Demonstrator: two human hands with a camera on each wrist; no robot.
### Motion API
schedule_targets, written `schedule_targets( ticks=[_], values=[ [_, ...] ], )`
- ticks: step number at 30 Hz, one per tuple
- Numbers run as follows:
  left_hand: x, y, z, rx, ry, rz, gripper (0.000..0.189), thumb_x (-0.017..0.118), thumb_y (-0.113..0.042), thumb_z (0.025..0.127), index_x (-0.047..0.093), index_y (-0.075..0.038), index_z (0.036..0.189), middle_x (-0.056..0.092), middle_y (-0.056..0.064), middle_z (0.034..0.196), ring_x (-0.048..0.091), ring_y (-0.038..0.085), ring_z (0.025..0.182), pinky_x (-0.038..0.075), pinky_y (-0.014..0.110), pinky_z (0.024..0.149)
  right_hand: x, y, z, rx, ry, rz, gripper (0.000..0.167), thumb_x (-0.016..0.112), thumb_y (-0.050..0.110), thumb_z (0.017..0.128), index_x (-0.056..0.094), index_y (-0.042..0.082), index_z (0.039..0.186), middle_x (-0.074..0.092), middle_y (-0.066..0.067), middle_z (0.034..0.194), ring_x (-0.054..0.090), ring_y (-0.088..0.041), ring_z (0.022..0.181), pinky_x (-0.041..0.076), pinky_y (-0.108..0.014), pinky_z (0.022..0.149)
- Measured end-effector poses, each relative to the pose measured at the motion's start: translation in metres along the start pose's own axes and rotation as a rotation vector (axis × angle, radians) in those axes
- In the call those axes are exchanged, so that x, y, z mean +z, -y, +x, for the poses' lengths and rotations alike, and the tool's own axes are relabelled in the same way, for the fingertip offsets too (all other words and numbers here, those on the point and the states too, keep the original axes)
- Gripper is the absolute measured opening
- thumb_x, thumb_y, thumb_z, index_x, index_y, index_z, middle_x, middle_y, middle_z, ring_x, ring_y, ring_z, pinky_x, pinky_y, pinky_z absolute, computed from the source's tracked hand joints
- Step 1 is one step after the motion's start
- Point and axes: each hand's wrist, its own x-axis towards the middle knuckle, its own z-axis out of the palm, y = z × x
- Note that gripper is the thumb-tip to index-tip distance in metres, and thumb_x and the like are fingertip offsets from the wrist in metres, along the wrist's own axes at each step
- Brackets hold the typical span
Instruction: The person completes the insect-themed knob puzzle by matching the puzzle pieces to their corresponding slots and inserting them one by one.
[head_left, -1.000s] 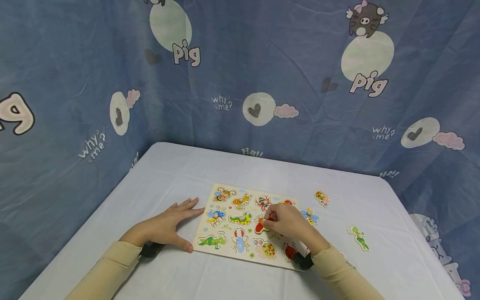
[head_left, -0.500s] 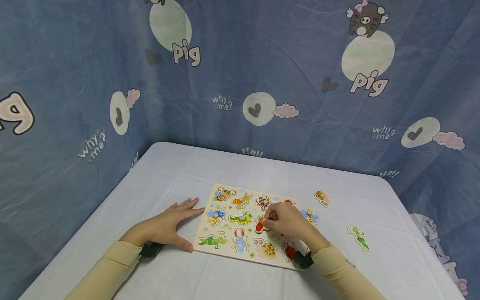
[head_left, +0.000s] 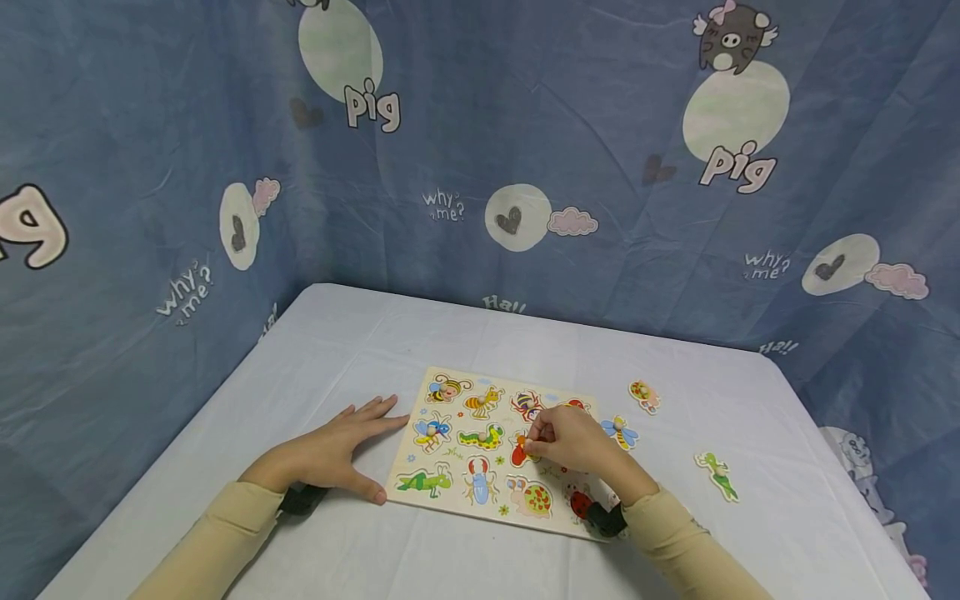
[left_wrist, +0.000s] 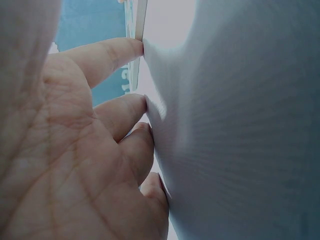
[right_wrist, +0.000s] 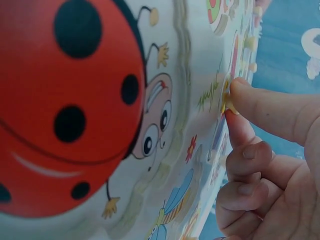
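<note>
A wooden insect puzzle board [head_left: 491,516] lies flat on the white table. My right hand [head_left: 576,440] is over its middle, pinching the small knob [right_wrist: 230,103] of a red winged insect puzzle piece [head_left: 519,453] between thumb and index finger. The piece sits at its spot on the board, partly covered by the fingers; whether it lies fully flush I cannot tell. My left hand [head_left: 333,450] rests spread on the cloth, with thumb and index fingertip against the board's left edge. In the right wrist view, a ladybug picture [right_wrist: 70,100] fills the near side.
Right of the board lie loose pieces: a snail-like one [head_left: 644,397], a blue-winged dragonfly [head_left: 620,433] and a green insect [head_left: 718,477]. Knobbed pieces such as the caterpillar [head_left: 482,437] and bee [head_left: 447,389] sit in the board. A blue printed curtain [head_left: 600,275] hangs behind the table.
The red insect piece has turned and shifted slightly under my right fingers, which keep hold of its knob. My left hand and the board have stayed put.
</note>
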Motion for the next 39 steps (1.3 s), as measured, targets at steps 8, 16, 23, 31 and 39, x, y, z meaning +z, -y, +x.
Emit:
schedule_targets(
  ticks=[8, 16, 23, 31, 39],
  values=[
    [0.0, -0.001, 0.0, -0.012, -0.001, 0.0, 0.117, 0.097, -0.06, 0.069, 0.046, -0.015, 0.164, 0.021, 0.021, 0.179, 0.015, 0.05, 0.166, 0.009, 0.075, 0.131, 0.0, 0.001, -0.001, 0.005, 0.005, -0.002, 0.019, 0.082, 0.023, 0.097, 0.07, 0.018, 0.083, 0.061, 0.006, 0.069, 0.051, -0.009, 0.058, 0.042, -0.023, 0.055],
    [0.0, -0.001, -0.001, -0.002, -0.001, -0.004, 0.117, 0.096, -0.06, 0.069, 0.046, -0.015, 0.164, 0.022, 0.022, 0.178, 0.015, 0.051, 0.165, 0.01, 0.076, 0.131, 0.001, -0.001, 0.0, 0.011, 0.012, 0.026, 0.018, 0.082, 0.022, 0.097, 0.07, 0.017, 0.084, 0.062, 0.006, 0.07, 0.052, -0.009, 0.06, 0.043, -0.023, 0.055],
    [0.001, 0.003, 0.001, 0.0, 0.0, 0.003, 0.117, 0.096, -0.061, 0.07, 0.046, -0.015, 0.164, 0.021, 0.022, 0.179, 0.015, 0.05, 0.166, 0.01, 0.076, 0.131, 0.0, -0.003, 0.0, 0.006, 0.02, 0.048, 0.017, 0.081, 0.022, 0.097, 0.072, 0.015, 0.085, 0.063, 0.006, 0.071, 0.051, -0.008, 0.061, 0.042, -0.022, 0.055],
    [0.001, 0.002, 0.0, -0.005, 0.0, 0.002, 0.116, 0.096, -0.06, 0.069, 0.046, -0.015, 0.164, 0.021, 0.021, 0.179, 0.014, 0.05, 0.166, 0.009, 0.075, 0.131, -0.005, -0.004, -0.002, -0.061, 0.043, 0.078, 0.015, 0.078, 0.023, 0.1, 0.075, 0.012, 0.09, 0.065, 0.005, 0.074, 0.05, -0.008, 0.063, 0.041, -0.021, 0.056],
    [0.001, 0.004, 0.001, -0.009, 0.005, 0.013, 0.117, 0.096, -0.061, 0.07, 0.046, -0.016, 0.165, 0.021, 0.021, 0.179, 0.014, 0.05, 0.166, 0.01, 0.075, 0.131, -0.018, -0.012, -0.003, -0.086, 0.0, 0.076, 0.013, 0.073, 0.021, 0.104, 0.079, 0.01, 0.1, 0.059, 0.0, 0.066, 0.044, -0.007, 0.056, 0.037, -0.021, 0.053]
  ],
)
